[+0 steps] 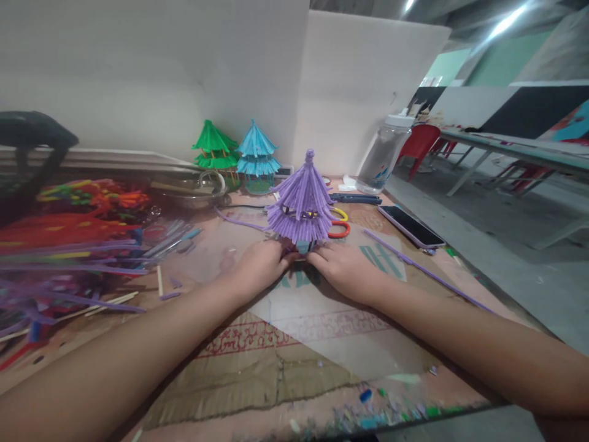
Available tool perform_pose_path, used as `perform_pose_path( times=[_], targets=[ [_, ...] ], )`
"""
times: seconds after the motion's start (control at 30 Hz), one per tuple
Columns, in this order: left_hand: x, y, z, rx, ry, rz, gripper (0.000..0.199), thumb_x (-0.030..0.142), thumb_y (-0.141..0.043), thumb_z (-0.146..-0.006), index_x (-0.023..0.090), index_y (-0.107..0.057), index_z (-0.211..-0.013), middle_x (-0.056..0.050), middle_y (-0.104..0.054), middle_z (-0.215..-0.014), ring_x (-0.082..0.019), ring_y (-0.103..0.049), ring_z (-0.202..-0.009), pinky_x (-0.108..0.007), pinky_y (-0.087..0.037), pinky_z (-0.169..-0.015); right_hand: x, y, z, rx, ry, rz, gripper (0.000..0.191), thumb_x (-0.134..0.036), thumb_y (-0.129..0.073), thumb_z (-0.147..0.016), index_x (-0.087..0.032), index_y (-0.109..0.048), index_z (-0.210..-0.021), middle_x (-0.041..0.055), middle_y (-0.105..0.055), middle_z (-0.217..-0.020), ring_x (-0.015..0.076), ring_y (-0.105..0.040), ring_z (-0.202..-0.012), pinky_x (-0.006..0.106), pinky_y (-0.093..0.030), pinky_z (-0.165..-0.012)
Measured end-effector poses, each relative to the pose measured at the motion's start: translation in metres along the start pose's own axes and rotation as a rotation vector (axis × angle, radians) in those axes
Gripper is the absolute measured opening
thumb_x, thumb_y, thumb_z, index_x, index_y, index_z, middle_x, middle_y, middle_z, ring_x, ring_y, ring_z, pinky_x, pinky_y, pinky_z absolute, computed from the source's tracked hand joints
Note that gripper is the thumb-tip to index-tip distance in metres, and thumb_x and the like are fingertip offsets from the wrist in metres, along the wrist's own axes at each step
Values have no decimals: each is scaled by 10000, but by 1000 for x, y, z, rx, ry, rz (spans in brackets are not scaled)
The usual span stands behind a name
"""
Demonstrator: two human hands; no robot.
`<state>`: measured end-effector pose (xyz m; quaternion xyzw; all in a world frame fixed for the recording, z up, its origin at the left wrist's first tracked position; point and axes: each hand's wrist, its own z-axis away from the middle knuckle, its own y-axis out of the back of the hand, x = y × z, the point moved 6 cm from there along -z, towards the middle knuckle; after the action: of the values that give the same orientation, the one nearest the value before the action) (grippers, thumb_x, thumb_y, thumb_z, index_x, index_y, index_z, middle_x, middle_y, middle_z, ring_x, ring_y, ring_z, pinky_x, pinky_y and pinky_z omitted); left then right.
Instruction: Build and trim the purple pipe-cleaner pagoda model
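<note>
A small purple two-tiered pavilion made of pipe cleaners (307, 199) stands upright in the middle of the table. My left hand (262, 264) grips its base from the left, thumb toward the front. On the opposite side, my right hand (343, 264) pinches the base in the same way. The roof tiers and my fingers hide most of the lower part. Behind it are scissors with a yellow and an orange-red handle loop (339, 229). A loose purple pipe cleaner (427, 270) lies to the right of my right hand.
Green (211, 147) and blue (257, 156) pavilions stand at the back beside a glass bowl (188, 187). Bundled pipe cleaners (87, 230) and sticks cover the left. A water bottle (384, 153), dark-handled pliers (356, 198) and a phone (411, 226) sit right. Cardboard (257, 374) covers the table.
</note>
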<state>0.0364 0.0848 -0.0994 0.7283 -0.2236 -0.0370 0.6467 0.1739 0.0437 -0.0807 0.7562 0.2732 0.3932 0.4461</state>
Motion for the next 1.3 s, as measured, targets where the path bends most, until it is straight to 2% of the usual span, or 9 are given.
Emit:
perform_pose_path(
  times=[0.17, 0.33, 0.53, 0.73, 0.9, 1.0, 1.17, 1.3],
  targets=[
    [-1, 0, 0, 22, -22, 16, 346, 470, -497, -942, 219, -725, -1012, -92, -743, -862, -239, -685, -777, -291, -426, -658, -6, 2, -4, -28, 8, 105, 131, -121, -475, -929, -144, -596, -883, 89, -632, -732, 230, -551, -682, 341, -305, -618],
    [0, 0, -1, 10, -34, -17, 359, 475, -485, -948, 212, -718, -1022, -99, -742, -869, -235, -681, -753, -292, -413, -636, -5, -1, -4, -60, -26, 98, 124, -102, -471, -919, -137, -590, -904, 92, -633, -710, 228, -549, -654, 341, -280, -600],
    [0, 1, 0, -18, -28, -24, 354, 488, -480, -948, 238, -714, -1037, -89, -748, -913, -227, -689, -777, -282, -427, -646, 0, -7, -2, -80, -41, 34, 110, -111, -492, -920, -128, -588, -971, 91, -644, -748, 219, -548, -701, 331, -284, -615],
    [3, 6, 8, 32, -88, 11, 303, 407, -483, -960, 217, -697, -1057, -84, -755, -934, -226, -695, -808, -283, -447, -679, 0, -8, -2, -71, -35, 49, 101, -108, -499, -924, -123, -595, -951, 84, -640, -731, 218, -545, -693, 332, -275, -611],
    [0, 3, 7, 42, -79, 27, 283, 405, -504, -944, 214, -712, -968, -79, -753, -898, -240, -696, -789, -293, -444, -653, 5, -9, 0, -59, -71, 32, 158, -160, -475, -959, -113, -623, -929, 112, -667, -795, 210, -553, -710, 333, -268, -610],
    [0, 3, 5, 50, -67, 40, 270, 386, -514, -936, 209, -718, -954, -80, -752, -872, -239, -692, -765, -294, -441, -641, 12, -11, -2, -45, -154, -27, 217, -189, -466, -966, -121, -644, -861, 116, -676, -789, 200, -564, -705, 328, -272, -612],
    [1, 4, 7, 40, -58, 41, 243, 350, -519, -928, 208, -715, -950, -76, -751, -851, -229, -688, -749, -285, -426, -628, 26, -21, -4, -130, -387, -240, 176, -233, -537, -919, -140, -656, -829, 85, -692, -789, 166, -572, -663, 295, -289, -597],
    [1, 5, 7, 40, -51, 26, 260, 373, -516, -930, 205, -712, -960, -79, -749, -847, -228, -685, -740, -283, -419, -618, 29, -20, 1, -96, -421, -319, 192, -259, -503, -933, -148, -650, -878, 89, -702, -850, 179, -603, -723, 288, -321, -630]
  ],
)
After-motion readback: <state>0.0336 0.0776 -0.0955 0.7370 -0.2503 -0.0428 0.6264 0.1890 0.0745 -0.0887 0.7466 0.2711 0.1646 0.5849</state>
